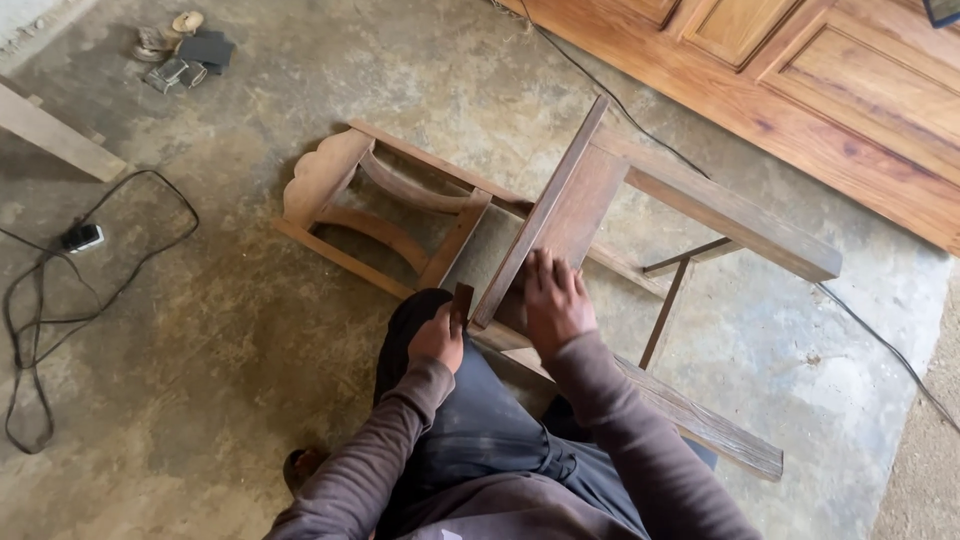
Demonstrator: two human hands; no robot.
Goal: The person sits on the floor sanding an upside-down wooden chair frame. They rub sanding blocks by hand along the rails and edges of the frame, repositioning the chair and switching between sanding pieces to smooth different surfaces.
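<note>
Head view: we see the wooden chair frame (560, 230) lying tipped on the concrete floor (250, 330) against our knees, the right hand (556, 300) pressed open and flat on its seat panel, the left hand (438, 338) closed around a small dark block (462, 303) just beside the panel's edge. Black cable (40, 330) loops at left; a panelled wooden door (850, 110) lies upper right

The chair (560, 230) under the right hand (555, 300) is bare wood, matt and dull brown, with rough grain on the rails. The small dark piece (462, 303) in the left hand's (437, 338) grip looks matt. The floor (250, 300) is rough, stained concrete. Beyond the grip, the door (830, 90) is smooth, slightly glossy wood.
</note>
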